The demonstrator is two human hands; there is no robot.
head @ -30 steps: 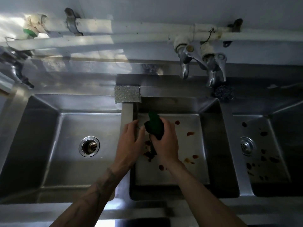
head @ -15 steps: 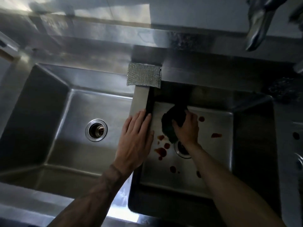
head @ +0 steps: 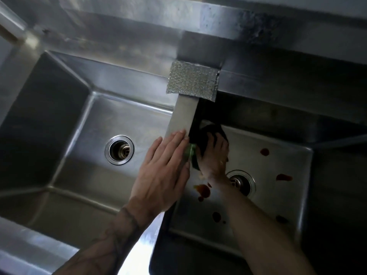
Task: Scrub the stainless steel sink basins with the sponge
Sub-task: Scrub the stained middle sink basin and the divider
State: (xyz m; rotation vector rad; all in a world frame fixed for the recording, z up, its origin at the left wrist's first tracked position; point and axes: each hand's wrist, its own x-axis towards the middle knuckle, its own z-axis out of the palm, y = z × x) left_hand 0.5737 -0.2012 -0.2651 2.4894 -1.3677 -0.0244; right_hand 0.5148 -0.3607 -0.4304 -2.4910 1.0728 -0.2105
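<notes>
My right hand [head: 215, 157] grips a dark green sponge [head: 206, 135] down inside the middle basin [head: 278, 167], against its left wall near the far corner. Red-brown sauce spots [head: 203, 190] dot the basin floor around the drain [head: 241, 182]. Fingers straight, my left hand [head: 164, 171] lies flat on the steel divider [head: 183, 114] between the left basin [head: 83, 147] and the middle one.
A silvery scouring pad [head: 192, 83] lies on the back ledge at the head of the divider. The left basin shows a round drain [head: 119, 150] and no stains. A steel backsplash [head: 139, 18] runs along the rear. The front rim [head: 25, 247] is at the lower left.
The view has closed in and shifted left, so the taps left the frame. My right hand carried the sponge left to the basin's left wall. My left hand stayed flat on the divider.
</notes>
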